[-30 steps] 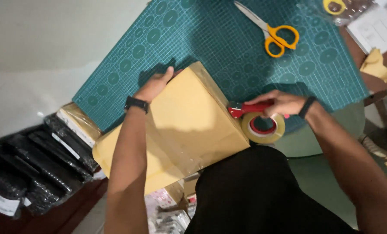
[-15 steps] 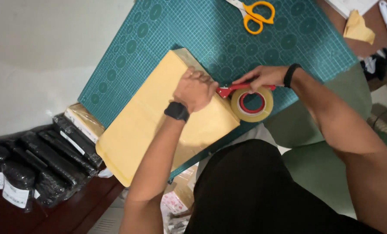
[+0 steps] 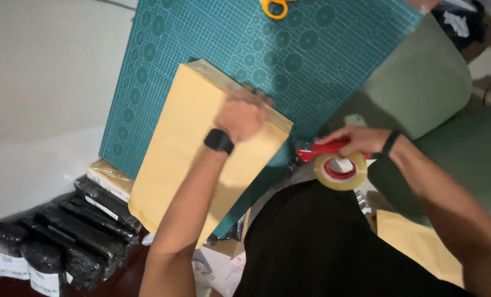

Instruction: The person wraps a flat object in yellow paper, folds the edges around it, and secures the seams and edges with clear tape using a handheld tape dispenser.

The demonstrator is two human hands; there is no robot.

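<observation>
left hand point(image 3: 244, 116) flat, palm down, pressing the taped edge of the tan padded envelope point(image 3: 201, 148), which lies on the green cutting mat point(image 3: 256, 44) on the bench. motion blur, finger spread unclear. right hand point(image 3: 361, 140) closed around a red tape dispenser point(image 3: 333, 159) with a clear tape roll, off the mat's near edge, just beside the envelope. looks like the sealing step; next move likely calls for smoothing tape along the flap. black wrapped parcels point(image 3: 64, 236) with white labels stacked lower left. second tan envelope point(image 3: 421, 245) lower right. yellow scissors point(image 3: 276, 6) at top.
</observation>
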